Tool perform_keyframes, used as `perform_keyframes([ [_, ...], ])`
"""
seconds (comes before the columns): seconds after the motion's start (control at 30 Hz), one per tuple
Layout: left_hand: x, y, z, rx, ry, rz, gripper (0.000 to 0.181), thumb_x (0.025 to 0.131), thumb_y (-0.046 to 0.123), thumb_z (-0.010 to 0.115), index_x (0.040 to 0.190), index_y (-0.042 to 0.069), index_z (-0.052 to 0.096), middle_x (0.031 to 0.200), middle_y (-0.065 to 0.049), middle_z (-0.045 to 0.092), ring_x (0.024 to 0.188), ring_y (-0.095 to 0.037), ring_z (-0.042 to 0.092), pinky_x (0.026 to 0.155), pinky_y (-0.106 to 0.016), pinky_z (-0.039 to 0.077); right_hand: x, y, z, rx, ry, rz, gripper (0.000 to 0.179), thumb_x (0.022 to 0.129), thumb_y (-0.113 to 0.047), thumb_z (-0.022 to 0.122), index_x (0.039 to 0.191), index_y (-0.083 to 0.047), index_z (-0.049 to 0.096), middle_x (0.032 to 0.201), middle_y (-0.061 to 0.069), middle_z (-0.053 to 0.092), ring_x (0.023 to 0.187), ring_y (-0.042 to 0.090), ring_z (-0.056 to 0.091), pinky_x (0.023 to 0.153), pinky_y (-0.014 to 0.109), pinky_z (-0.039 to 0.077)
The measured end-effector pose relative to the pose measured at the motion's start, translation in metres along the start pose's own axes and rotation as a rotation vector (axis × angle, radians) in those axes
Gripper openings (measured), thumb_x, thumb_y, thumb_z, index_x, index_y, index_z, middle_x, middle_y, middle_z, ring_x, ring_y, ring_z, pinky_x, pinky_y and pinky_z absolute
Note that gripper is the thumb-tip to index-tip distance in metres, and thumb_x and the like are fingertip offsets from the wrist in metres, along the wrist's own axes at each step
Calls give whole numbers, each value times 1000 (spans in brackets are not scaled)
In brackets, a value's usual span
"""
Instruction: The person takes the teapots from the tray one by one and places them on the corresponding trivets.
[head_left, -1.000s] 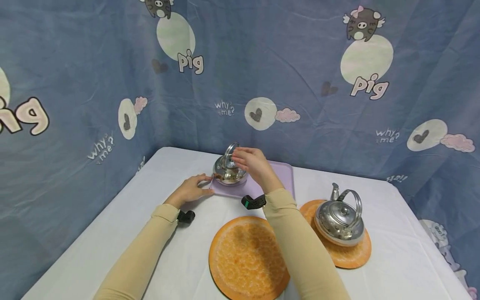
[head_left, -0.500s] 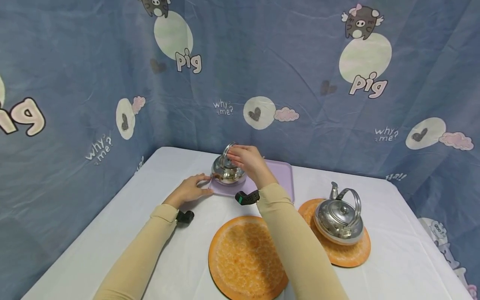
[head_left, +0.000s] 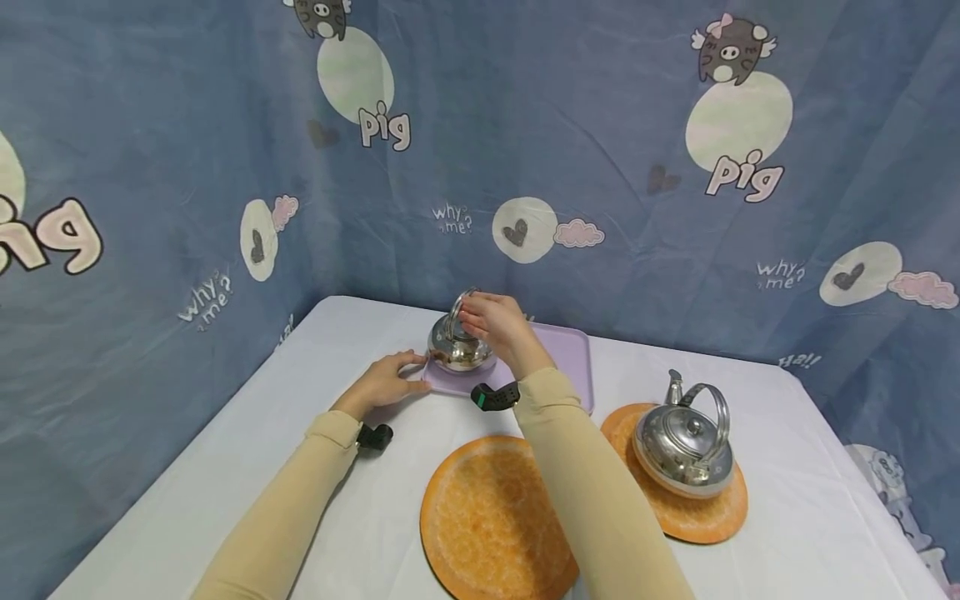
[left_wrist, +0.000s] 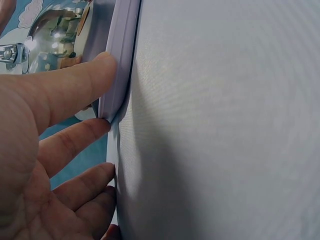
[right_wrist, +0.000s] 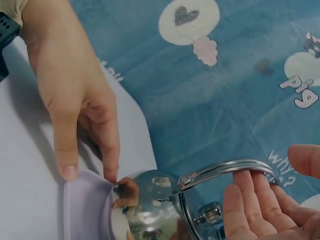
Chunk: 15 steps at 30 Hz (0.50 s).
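A shiny metal kettle [head_left: 459,350] stands on the left part of a lilac tray [head_left: 562,354] at the back of the table. My left hand [head_left: 382,381] touches the tray's near left corner, thumb [left_wrist: 82,80] on one wall and index finger at the corner, the others extended beside it. Beside the kettle's arched handle [right_wrist: 225,170] is my right hand [head_left: 501,329], palm towards the kettle. In the right wrist view its extended fingers [right_wrist: 257,205] are at the handle's underside, with the thumb apart. Whether they bear on the handle I cannot tell.
Another metal kettle [head_left: 684,446] sits on an orange round mat [head_left: 697,521] at the right. A second orange round mat [head_left: 495,517] lies nearer, under my right forearm. A blue patterned cloth [head_left: 615,217] hangs behind the white table [head_left: 360,517].
My right hand has shifted slightly left, closer to the kettle's handle. The left hand stays at the tray corner. Both kettles and the tray stand as before.
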<state>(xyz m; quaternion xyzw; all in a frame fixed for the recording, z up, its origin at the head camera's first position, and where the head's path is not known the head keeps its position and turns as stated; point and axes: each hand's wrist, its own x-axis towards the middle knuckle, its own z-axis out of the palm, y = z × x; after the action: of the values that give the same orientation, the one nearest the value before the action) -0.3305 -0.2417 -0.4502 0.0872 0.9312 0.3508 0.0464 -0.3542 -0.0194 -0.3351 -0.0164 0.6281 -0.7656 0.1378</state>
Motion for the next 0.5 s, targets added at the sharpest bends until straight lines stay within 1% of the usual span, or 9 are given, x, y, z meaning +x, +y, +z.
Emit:
perform_keyframes([
  [0.07,0,-1,2,-4,-3,0,64,99,31,76,153,2,57,170,-29,37,159,-51,34,131,-64,30,-1,1,-1,-10,5,4,54,108,-10,62,157,5,47,116,6,66,96,11,66,118,39,53],
  [0.1,0,-1,3,-8,-3,-2,64,99,31,76,153,2,57,170,-29,37,159,-50,33,131,-64,29,-2,2,-1,-15,7,7,54,108,-10,62,157,5,47,116,6,65,97,11,66,117,38,53],
  [0.23,0,-3,5,-14,9,3,63,99,30,77,152,3,58,170,-29,37,160,-50,33,131,-64,28,-3,3,-1,-30,20,1,54,107,-10,62,157,5,46,125,10,65,99,14,64,114,37,55],
  [0.37,0,-3,3,-12,15,13,62,98,30,78,151,4,60,170,-29,36,160,-51,32,131,-65,27,-2,2,-1,-67,46,-8,51,107,-7,61,155,5,48,123,11,65,95,12,63,109,36,57],
  [0.43,1,-3,3,-12,15,12,62,98,30,78,151,4,60,170,-29,36,160,-51,32,131,-66,27,-2,2,-2,-83,60,-18,50,107,-5,61,154,5,49,118,9,63,93,12,63,104,33,59],
  [0.5,1,-2,2,-20,14,10,62,99,30,77,152,4,59,171,-28,35,160,-51,31,132,-66,26,-1,2,-3,-89,67,-34,48,106,-3,61,152,6,50,115,8,62,92,12,62,97,28,60],
])
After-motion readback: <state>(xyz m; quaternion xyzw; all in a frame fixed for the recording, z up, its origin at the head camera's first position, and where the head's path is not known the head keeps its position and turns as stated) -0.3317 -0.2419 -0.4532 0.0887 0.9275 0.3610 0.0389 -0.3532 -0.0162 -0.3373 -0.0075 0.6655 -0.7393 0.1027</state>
